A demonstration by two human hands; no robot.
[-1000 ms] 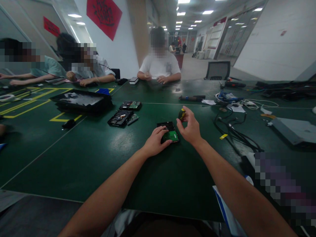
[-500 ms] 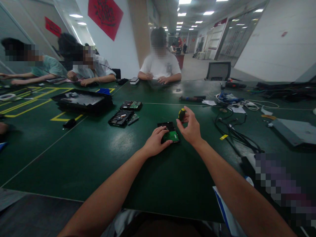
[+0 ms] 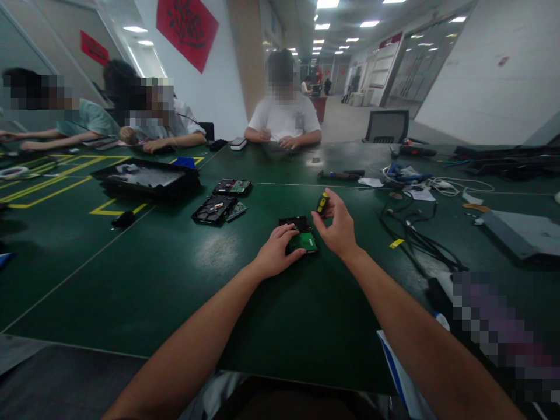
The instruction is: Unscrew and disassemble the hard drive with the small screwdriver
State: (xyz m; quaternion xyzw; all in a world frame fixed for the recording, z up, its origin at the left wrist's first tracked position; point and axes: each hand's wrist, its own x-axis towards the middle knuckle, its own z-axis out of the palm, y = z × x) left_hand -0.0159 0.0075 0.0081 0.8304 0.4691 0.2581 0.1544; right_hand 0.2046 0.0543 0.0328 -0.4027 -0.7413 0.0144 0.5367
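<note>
A black hard drive (image 3: pixel 296 223) with a green circuit board (image 3: pixel 306 241) on top lies on the green table (image 3: pixel 175 274) in front of me. My left hand (image 3: pixel 275 252) rests on its near left side, fingers curled and pressing the board. My right hand (image 3: pixel 338 227) hovers just right of the drive, fingers pinched round the yellow-and-black handle of a screwdriver (image 3: pixel 322 203) held upright over the drive's far right corner.
Two more opened drives (image 3: pixel 214 209) (image 3: pixel 231 186) and a black tray (image 3: pixel 144 178) lie to the left. Tangled black cables (image 3: pixel 411 230) and white cords (image 3: pixel 441 184) spread on the right. Another screwdriver (image 3: pixel 339 174) lies farther back. Three people sit across and at the left.
My hands stay almost in place; the screwdriver handle has turned slightly in my right fingers. The people across have shifted a little.
</note>
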